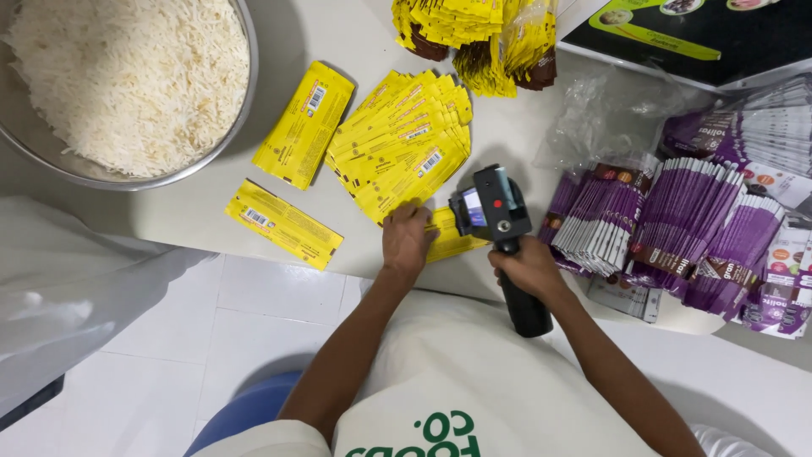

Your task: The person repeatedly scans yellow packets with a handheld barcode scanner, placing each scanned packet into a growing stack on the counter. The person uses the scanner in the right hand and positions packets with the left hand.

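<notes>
My left hand [407, 238] presses flat on a yellow pouch [447, 239] lying at the near edge of the white table [194, 207]. My right hand [529, 267] grips the black handle of a handheld printer gun [495, 211], whose head sits on that same pouch. Just beyond my left hand lies a fanned stack of yellow pouches [402, 144]. Two single yellow pouches lie to the left, one upright [303, 124] and one near the table edge [283, 223].
A large steel bowl of white rice [127, 80] fills the far left. More yellow pouches [474, 34] are piled at the back. Purple pouch stacks [677, 228] and clear plastic wrap [609, 118] crowd the right. White floor tiles lie below.
</notes>
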